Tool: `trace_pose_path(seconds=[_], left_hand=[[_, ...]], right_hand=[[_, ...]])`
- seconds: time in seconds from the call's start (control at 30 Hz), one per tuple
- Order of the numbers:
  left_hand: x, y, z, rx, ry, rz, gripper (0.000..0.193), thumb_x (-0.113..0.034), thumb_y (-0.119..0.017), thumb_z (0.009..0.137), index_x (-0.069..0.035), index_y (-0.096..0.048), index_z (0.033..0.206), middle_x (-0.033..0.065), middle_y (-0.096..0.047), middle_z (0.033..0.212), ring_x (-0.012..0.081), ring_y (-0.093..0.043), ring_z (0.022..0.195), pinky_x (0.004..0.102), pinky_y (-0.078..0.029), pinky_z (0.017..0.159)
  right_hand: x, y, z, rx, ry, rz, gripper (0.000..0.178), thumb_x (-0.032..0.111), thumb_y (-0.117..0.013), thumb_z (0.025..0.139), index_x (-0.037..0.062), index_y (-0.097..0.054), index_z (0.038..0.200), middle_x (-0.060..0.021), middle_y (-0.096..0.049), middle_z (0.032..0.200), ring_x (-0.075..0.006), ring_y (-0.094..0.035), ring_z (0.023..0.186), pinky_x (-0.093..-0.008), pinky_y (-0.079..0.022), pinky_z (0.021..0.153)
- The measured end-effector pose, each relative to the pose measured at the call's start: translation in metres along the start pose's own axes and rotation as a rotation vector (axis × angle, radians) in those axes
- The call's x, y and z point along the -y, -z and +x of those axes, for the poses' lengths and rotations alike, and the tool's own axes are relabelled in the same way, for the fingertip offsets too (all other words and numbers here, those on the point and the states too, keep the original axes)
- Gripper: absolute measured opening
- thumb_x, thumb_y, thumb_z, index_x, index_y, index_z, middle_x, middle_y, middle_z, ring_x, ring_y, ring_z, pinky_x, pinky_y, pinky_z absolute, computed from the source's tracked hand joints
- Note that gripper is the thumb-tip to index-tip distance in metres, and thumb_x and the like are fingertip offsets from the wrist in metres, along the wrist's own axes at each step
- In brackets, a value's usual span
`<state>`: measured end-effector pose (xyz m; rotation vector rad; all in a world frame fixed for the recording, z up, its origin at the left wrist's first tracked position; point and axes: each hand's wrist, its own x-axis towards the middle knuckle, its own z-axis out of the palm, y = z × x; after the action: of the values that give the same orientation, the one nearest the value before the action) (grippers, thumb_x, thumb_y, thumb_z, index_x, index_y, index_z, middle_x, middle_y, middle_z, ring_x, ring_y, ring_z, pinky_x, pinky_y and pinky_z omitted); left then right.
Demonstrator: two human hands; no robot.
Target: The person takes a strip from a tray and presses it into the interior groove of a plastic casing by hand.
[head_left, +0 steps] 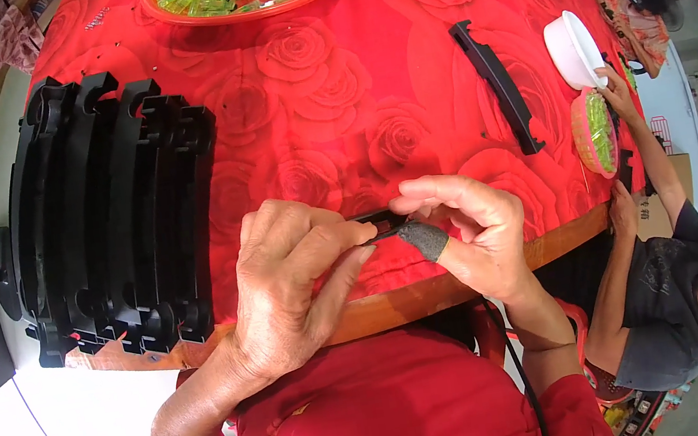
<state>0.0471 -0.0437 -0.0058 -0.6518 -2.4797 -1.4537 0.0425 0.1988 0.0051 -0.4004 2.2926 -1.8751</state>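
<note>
Between my two hands, above the near edge of the table, is a small dark plastic piece (pixel 377 217), partly hidden by my fingers. My left hand (pixel 285 267) pinches its left end between bent fingertips. Its right end is held by my right hand (pixel 480 231) between the forefinger and the thumb. A dark grey cover (pixel 425 241) is on my right thumb. What exact part the piece is cannot be made out.
Long black plastic parts (pixel 121 214) stand in a row at the left. Another long black part (pixel 498 88) lies to the right. A red tray (pixel 249 13) of yellow-green pieces is at the far side. A co-worker (pixel 661 281) at the right touches a white bowl (pixel 573 51) beside a pink basket (pixel 594 134).
</note>
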Motion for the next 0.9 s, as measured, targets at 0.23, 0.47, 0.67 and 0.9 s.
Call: trace_pose_path(seconds=[0.23, 0.47, 0.67, 0.9], left_hand=[[0.005, 0.001, -0.002, -0.063, -0.149, 0.080, 0.028, -0.002, -0.088, 0.075, -0.009, -0.082, 0.101, 0.0023, -0.069, 0.091, 0.0227, -0.061, 0.087, 0.0363, -0.045, 0.081], [0.000, 0.003, 0.002, -0.013, -0.127, 0.108, 0.029, -0.003, -0.088, 0.074, -0.009, -0.082, 0.102, 0.0037, -0.070, 0.093, 0.0238, -0.062, 0.089, 0.0372, -0.046, 0.082], [0.005, 0.009, 0.005, -0.003, -0.012, 0.121, 0.031, 0.003, -0.081, 0.081, -0.005, -0.079, 0.110, 0.0100, -0.069, 0.096, 0.0279, -0.063, 0.090, 0.0391, -0.048, 0.083], [0.008, 0.006, -0.001, 0.166, 0.131, 0.058, 0.030, 0.007, -0.073, 0.085, -0.001, -0.075, 0.114, 0.0139, -0.066, 0.097, 0.0310, -0.063, 0.087, 0.0394, -0.050, 0.078]], right_hand=[[-0.005, 0.002, -0.001, 0.058, 0.098, -0.026, 0.029, -0.009, -0.081, 0.088, -0.0067, -0.074, 0.116, -0.0174, -0.078, 0.111, -0.0185, -0.073, 0.095, -0.0308, -0.057, 0.082], [0.000, 0.008, 0.008, 0.046, 0.380, -0.337, 0.026, -0.009, -0.082, 0.085, -0.0013, -0.078, 0.109, -0.0148, -0.080, 0.106, -0.0189, -0.072, 0.088, -0.0307, -0.056, 0.076], [0.001, 0.023, 0.000, 0.000, 0.168, -0.289, 0.028, -0.006, -0.083, 0.083, 0.0040, -0.080, 0.110, -0.0113, -0.078, 0.097, -0.0155, -0.068, 0.078, -0.0287, -0.053, 0.069], [0.005, 0.028, 0.005, 0.124, 0.095, -0.396, 0.029, -0.007, -0.082, 0.083, 0.0009, -0.079, 0.110, -0.0101, -0.077, 0.092, -0.0186, -0.068, 0.076, -0.0312, -0.051, 0.067]])
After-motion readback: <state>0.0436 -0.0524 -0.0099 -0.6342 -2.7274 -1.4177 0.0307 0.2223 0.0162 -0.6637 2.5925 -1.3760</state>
